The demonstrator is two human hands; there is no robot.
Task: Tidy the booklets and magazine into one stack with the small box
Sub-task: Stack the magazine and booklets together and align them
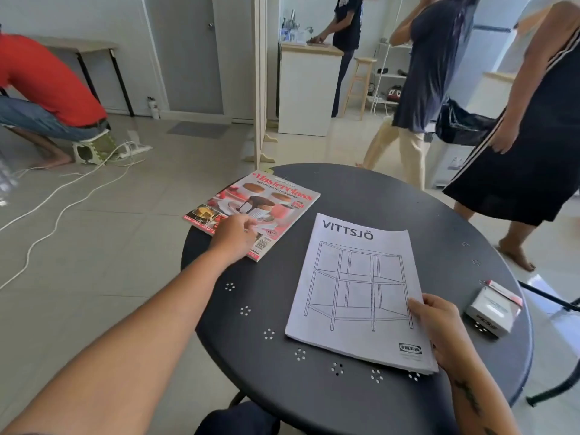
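Observation:
A red cooking magazine (266, 199) lies at the far left of the round dark table (361, 400), partly over its edge. My left hand (233, 235) rests on the magazine's near part, fingers curled on the cover. A white assembly booklet (354, 277) titled VITTSJÖ lies in the middle; it looks like a thin stack of booklets. My right hand (439, 324) grips its right edge, thumb on top. A small white box with a red strip (494, 306) sits alone at the right side of the table.
Two people (518, 120) stand just beyond the table's far right edge. A person in a red shirt (40, 83) sits on a low stool at far left. White cables (62, 202) run across the tiled floor.

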